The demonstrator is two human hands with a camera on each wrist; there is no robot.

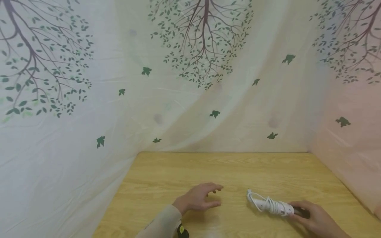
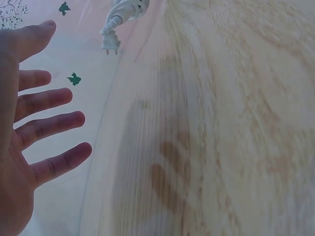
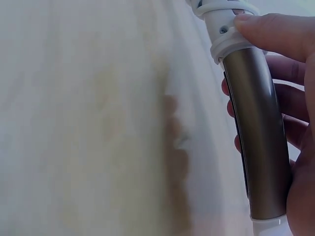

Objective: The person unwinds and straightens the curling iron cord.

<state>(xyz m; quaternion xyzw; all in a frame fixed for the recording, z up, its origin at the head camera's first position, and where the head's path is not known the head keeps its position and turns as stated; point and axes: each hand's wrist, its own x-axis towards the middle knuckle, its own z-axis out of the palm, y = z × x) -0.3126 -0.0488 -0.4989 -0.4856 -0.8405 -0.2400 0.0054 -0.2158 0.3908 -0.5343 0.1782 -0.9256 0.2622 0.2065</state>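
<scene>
My right hand (image 1: 317,218) grips a hair straightener (image 1: 281,208) by its dark bronze barrel, at the right of the head view. White cord (image 1: 269,204) is wound round its white handle, which points left, and the plug (image 2: 110,42) hangs off that end. In the right wrist view the fingers curl behind the bronze barrel (image 3: 256,132), while the thumb (image 3: 275,32) presses on the white part above it. My left hand (image 1: 197,197) holds nothing; it hovers over the table left of the plug, fingers spread and thumb apart.
The wood-grain table (image 1: 220,168) spans the lower part of the head view. A pale cloth (image 1: 190,115) printed with trees and green birds hangs behind it and along both sides. A black band (image 1: 182,231) is on my left wrist.
</scene>
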